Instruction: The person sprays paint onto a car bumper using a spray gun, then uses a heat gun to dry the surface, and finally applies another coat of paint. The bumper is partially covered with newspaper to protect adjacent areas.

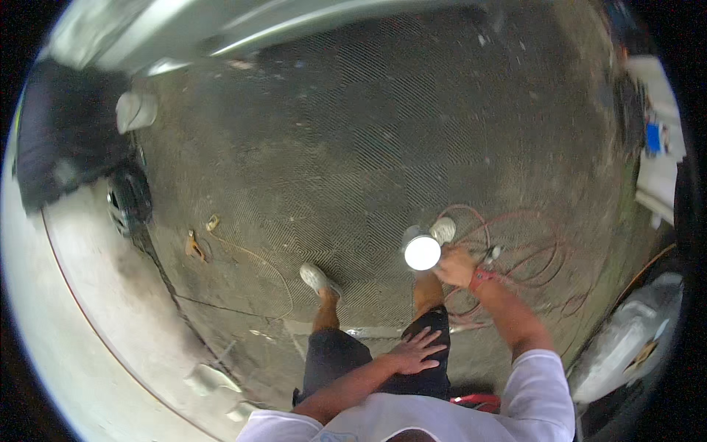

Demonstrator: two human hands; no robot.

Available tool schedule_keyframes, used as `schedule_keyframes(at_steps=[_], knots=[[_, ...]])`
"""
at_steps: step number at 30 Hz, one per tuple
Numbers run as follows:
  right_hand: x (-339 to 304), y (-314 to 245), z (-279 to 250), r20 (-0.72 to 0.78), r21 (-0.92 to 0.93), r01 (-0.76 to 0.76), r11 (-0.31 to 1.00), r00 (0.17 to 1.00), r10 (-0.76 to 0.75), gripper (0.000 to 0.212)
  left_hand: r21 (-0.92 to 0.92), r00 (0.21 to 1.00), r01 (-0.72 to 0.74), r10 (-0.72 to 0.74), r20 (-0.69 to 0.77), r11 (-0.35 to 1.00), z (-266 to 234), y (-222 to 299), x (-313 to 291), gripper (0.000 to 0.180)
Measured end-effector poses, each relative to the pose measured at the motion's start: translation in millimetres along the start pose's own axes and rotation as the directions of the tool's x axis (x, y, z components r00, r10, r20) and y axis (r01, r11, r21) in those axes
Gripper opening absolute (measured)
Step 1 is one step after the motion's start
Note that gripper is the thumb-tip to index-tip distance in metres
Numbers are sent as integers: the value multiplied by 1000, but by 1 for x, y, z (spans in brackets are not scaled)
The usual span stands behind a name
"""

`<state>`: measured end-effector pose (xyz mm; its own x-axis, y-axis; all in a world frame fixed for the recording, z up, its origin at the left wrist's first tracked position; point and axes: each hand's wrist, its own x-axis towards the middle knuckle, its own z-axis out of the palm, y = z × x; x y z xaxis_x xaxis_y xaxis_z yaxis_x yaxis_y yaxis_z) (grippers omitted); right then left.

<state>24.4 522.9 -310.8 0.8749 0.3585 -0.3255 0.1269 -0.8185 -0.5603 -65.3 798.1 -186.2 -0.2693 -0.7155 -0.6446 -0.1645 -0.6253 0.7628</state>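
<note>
My right hand is closed at the side of a silver can with a bright white round top, held out above my right shin. The grip itself is partly hidden by the fingers. Just past the wrist, a small pale fitting shows beside a reddish hose that lies in loops on the floor. My left hand rests on my right thigh, fingers spread and holding nothing. My right shoe shows partly behind the can.
A yellow cord and an orange tool lie on the floor at left. Beyond them are a white bucket and a dark rounded object. A pale glossy panel spans the far side. Plastic-wrapped material stands at right.
</note>
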Motion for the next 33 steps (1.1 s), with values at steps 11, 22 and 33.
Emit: schedule_keyframes(at_steps=[11,22,33], knots=[[212,-398,-191,-133,301,-81,950,983,126,50,-257,793,301,-391,-466,918,-60,-259,-449,71],[430,-561,-237,-33,374,85,923,996,-79,45,-628,471,337,-704,-532,701,-139,-446,-712,88],[742,-595,-317,-4,546,-36,837,999,45,54,-278,535,540,-579,-615,794,-452,-384,-831,44]])
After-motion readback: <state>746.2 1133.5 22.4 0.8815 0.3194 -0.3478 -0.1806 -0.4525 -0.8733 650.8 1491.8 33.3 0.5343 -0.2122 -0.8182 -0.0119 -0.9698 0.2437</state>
